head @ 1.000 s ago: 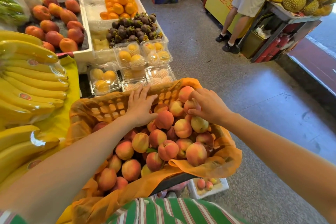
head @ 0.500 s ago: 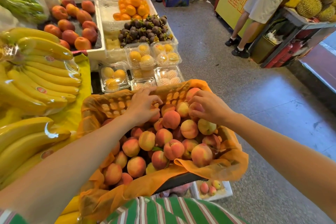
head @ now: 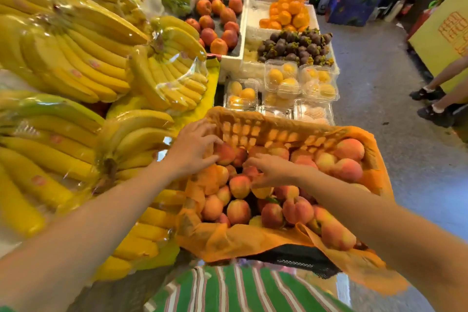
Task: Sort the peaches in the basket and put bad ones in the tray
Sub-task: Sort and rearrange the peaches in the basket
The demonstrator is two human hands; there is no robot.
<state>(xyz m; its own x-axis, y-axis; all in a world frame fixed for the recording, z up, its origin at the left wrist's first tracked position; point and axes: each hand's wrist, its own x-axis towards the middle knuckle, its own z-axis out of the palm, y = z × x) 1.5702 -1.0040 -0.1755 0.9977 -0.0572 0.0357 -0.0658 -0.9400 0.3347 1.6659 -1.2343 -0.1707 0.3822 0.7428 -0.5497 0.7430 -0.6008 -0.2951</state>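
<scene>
Orange-lined basket, left hand round a peach, right hand over peaches.

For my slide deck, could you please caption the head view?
Left hand grips, right hand touches round pink-orange peaches in an orange-lined basket beside yellow bananas.
</scene>
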